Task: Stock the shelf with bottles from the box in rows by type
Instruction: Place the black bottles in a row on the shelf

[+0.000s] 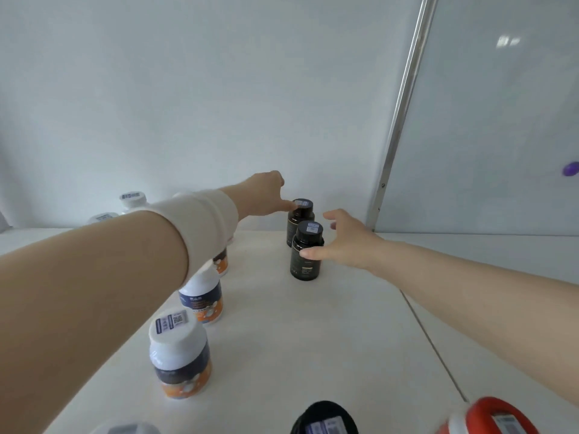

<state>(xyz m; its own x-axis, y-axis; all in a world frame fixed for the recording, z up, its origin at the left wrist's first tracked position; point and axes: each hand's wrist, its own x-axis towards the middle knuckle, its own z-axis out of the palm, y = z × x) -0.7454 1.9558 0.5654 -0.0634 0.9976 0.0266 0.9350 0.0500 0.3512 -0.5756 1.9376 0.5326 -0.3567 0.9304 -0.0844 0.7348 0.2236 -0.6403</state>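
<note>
2 dark bottles stand one behind the other on the white shelf (344, 324), near the back wall and to the right, forming the start of a row of their own type. The right hand (347, 242) is spread wide around the front dark bottle (305, 252), thumb touching its side just below the cap, other fingers curved behind it without closing; it looks like a nudge to line it up, not a lift. The left hand (266, 195) reaches over to the rear dark bottle (299, 219), fingers loosely extended, fingertips touching the cap edge, seemingly steadying it, gripping nothing. Both bottles are near-black with black caps carrying small barcode stickers and faint label text. To the left, well apart, white-capped bottles (180, 355) with navy and orange labels run in a separate line, partly hidden by the left forearm
</note>
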